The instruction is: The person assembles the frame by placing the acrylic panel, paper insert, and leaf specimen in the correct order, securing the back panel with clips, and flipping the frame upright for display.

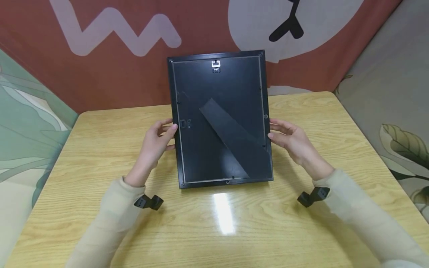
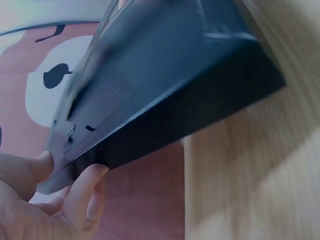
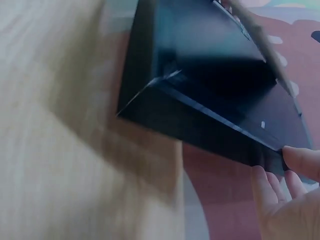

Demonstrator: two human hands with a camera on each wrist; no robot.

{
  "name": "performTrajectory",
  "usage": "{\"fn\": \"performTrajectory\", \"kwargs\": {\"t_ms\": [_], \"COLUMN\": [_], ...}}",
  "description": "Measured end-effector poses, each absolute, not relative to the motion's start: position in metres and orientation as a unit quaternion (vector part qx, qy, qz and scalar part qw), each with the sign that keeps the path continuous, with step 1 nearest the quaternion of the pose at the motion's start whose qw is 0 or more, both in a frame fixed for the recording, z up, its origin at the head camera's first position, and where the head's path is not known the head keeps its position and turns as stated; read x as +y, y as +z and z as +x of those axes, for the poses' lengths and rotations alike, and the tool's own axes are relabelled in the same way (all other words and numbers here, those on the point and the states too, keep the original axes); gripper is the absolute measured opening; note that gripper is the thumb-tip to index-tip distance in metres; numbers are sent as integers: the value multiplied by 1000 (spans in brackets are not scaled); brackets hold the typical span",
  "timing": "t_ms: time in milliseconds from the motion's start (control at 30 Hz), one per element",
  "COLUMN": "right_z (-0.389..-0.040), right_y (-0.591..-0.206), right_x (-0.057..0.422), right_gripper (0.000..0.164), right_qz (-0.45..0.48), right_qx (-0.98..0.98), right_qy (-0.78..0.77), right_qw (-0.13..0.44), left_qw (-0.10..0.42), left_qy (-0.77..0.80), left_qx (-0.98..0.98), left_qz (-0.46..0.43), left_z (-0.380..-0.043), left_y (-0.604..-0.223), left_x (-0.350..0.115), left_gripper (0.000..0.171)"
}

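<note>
A black picture frame (image 1: 197, 156), its back toward me, is held upright and slightly tilted above the table. A slanted easel leg (image 1: 234, 137) lies across its backing, and a metal hanger (image 1: 216, 64) sits near the top edge. My left hand (image 1: 159, 137) grips the left side, thumb on the back rim and fingers around the outer edge. On the opposite side my right hand (image 1: 293, 141) pinches the rim the same way. In the left wrist view the frame's deep side wall (image 2: 190, 110) shows; in the right wrist view a mitred corner (image 3: 145, 90) appears.
The wood-grain table (image 1: 100, 149) spreads beneath, with a bright light reflection in front of the frame. A red cloth (image 1: 134, 82) with white shapes hangs behind the table. Leaf-patterned cloths flank it, one at left (image 1: 26, 130) and one at right (image 1: 395, 96).
</note>
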State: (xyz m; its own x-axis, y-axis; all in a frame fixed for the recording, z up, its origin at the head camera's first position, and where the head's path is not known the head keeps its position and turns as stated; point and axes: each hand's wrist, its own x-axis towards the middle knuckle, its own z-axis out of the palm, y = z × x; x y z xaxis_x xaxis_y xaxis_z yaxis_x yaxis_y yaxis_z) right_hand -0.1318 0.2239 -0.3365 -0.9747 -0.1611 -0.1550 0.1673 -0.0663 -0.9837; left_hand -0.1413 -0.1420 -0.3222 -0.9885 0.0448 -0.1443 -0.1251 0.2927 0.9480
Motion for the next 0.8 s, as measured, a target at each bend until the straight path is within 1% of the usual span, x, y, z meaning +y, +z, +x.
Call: {"fn": "performTrajectory", "kwargs": {"t_ms": [200, 367, 433, 667, 733, 800], "right_z": [-137, -139, -140, -141, -141, -142], "right_y": [-326, -318, -315, -310, -310, -310], "right_x": [223, 221, 220, 216, 215, 213], "right_gripper": [46, 37, 37, 52, 53, 49], "right_qz": [-14, -28, -31, -16, -12, -11], "right_qx": [680, 670, 672, 676, 675, 674], "right_qy": [-729, -740, -739, -737, -737, -738], "right_qw": [76, 51, 43, 25, 21, 15], "left_qw": [51, 31, 23, 7, -1, -12], "left_qy": [592, 589, 590, 592, 592, 594], "left_qx": [804, 808, 807, 805, 806, 804], "left_qz": [-17, -2, 1, 13, 17, 21], "left_z": [-145, -147, -147, -146, -146, -147], "left_y": [-313, -305, -303, -299, -298, -297], "left_x": [-139, -138, -138, -139, -139, -139], "left_gripper": [54, 55, 55, 56, 56, 55]}}
